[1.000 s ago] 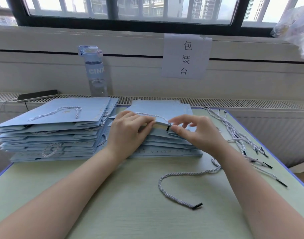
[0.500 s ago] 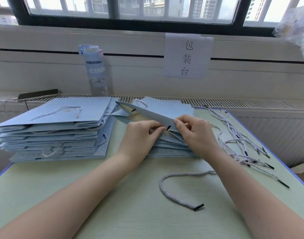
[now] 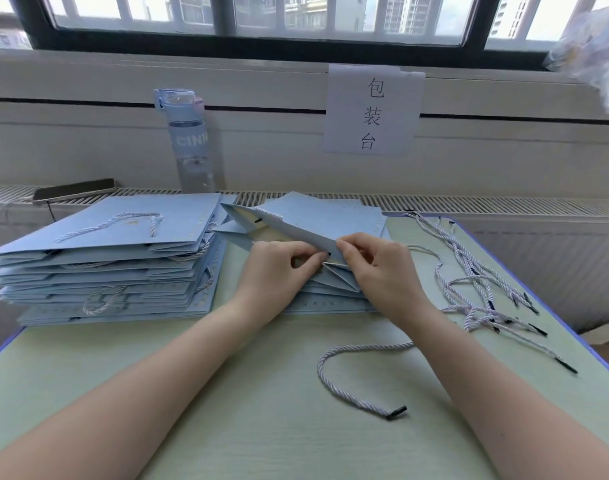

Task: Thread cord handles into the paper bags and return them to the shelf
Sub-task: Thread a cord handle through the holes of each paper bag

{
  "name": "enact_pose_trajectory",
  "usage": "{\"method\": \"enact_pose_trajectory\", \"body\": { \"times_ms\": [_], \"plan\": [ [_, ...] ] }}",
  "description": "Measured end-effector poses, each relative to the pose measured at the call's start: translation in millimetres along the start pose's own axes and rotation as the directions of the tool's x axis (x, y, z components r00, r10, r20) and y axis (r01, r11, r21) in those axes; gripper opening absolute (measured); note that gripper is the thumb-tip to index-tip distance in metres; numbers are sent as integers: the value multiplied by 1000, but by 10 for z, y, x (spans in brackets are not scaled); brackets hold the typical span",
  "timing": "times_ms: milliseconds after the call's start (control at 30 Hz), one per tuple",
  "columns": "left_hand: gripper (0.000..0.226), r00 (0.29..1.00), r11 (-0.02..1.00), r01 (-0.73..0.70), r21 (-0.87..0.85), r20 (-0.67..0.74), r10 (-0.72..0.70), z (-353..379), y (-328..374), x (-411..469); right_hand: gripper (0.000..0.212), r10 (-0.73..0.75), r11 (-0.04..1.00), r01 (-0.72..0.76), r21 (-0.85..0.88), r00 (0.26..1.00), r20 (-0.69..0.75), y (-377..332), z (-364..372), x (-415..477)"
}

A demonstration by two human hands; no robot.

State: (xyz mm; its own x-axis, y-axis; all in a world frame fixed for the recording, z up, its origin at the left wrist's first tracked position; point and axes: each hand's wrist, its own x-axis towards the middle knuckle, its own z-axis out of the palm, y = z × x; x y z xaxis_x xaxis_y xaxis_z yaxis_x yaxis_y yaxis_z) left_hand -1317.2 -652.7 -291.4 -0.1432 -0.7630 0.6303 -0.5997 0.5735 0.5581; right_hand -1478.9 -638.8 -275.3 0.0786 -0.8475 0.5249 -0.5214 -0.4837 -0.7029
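The left hand [image 3: 279,268] and right hand [image 3: 379,268] are both pinching the top paper bag [image 3: 298,230] by its raised rim, seemingly threading the cord [image 3: 365,347], whose tip is needing a pull through next.

Smooth, matt pale-blue paper in the stacked bags [image 3: 130,233], with a cream, equally matt lining inside the opened bag [image 3: 296,230]. Twisted cord [image 3: 365,346], white and lilac, rope-rough, ending in a smooth black tip. Pale green table [image 3: 261,410], matt, with a faint woodlike grain. Clear, slightly glossy plastic for the bottle [image 3: 192,147]. Plain matt white paper for the sign [image 3: 372,109].
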Motion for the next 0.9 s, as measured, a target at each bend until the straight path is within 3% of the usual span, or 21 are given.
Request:
{"method": "enact_pose_trajectory", "body": {
  "times_ms": [200,300,467,667,767,833,900],
  "plan": [
    [30,978,969,-196,151,-40,205,-77,-59,12,13,66,998,-66,-3,995,-75,79,-116,75],
    [29,964,955,-242,170,-72,257,-94,-93,14,18,103,991,-103,81,995,-3,75,-148,76],
    [26,902,882,-314,352,-180,392,-104,-146,55,24,151,962,-172,212,982,112,37,-144,86],
    [19,905,858,-336,388,-119,408,-87,-248,59,27,202,939,-244,241,961,186,19,-156,78],
    [24,900,860,-342,378,-131,415,-101,-236,64,17,231,928,-271,254,957,177,-11,-188,74],
    [23,901,863,-343,369,-131,414,-112,-233,66,15,276,888,-303,345,953,128,-9,-221,100],
    [20,903,865,-343,366,-125,411,-119,-246,76,17,369,783,-349,515,927,69,34,-262,137]
  ]
}}
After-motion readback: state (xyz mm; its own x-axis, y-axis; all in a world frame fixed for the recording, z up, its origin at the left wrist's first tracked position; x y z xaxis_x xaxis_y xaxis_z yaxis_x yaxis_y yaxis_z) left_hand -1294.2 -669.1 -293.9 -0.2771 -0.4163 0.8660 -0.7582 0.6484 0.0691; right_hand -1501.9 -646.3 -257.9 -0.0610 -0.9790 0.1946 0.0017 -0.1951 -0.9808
